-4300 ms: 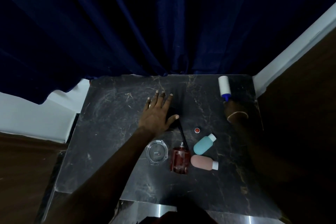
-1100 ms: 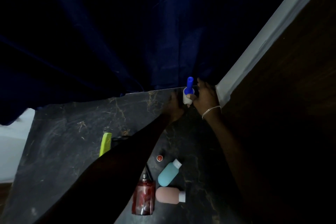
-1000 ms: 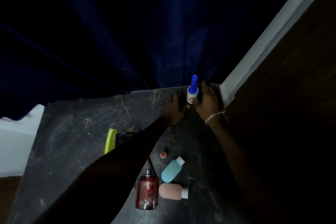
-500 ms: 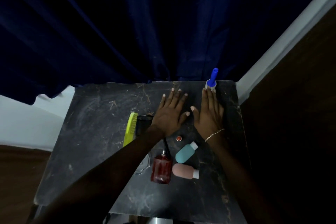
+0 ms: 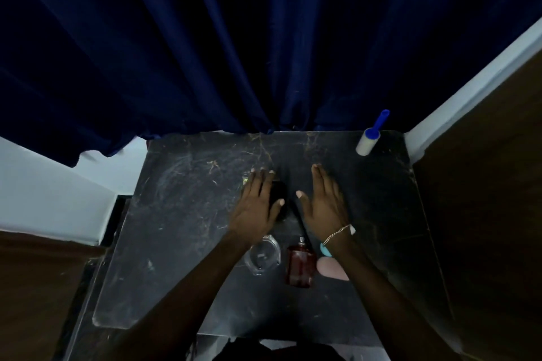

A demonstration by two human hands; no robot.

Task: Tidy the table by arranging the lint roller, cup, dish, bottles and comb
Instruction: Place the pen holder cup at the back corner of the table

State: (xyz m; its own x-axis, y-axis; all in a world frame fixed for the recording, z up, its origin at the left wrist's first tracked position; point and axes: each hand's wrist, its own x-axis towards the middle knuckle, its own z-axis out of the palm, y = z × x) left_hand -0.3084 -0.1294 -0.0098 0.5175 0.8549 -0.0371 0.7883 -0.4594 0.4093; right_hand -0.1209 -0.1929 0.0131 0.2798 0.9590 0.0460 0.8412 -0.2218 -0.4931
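Note:
The white lint roller (image 5: 368, 141) stands upright on its roll, blue handle up, at the table's far right corner. My left hand (image 5: 256, 208) lies flat with fingers extended over the black cup (image 5: 279, 195); its thumb rests on the cup. Only a tip of the green comb (image 5: 245, 182) shows beside its fingers. My right hand (image 5: 324, 204) is open and flat beside it, holding nothing. Nearer me are the clear glass dish (image 5: 262, 256), the red bottle (image 5: 300, 267), the pink bottle (image 5: 331, 270), and the teal bottle (image 5: 325, 249), mostly hidden under my right wrist.
The dark marble table (image 5: 181, 228) backs onto a navy curtain (image 5: 234, 53). A white wall strip (image 5: 469, 82) and a brown panel (image 5: 492, 214) run along the right side. A thin black tube (image 5: 299, 221) lies between my hands.
Both hands have let go of the lint roller, which now stands at the far right corner. They drew back toward me; my left hand now covers the cup and comb.

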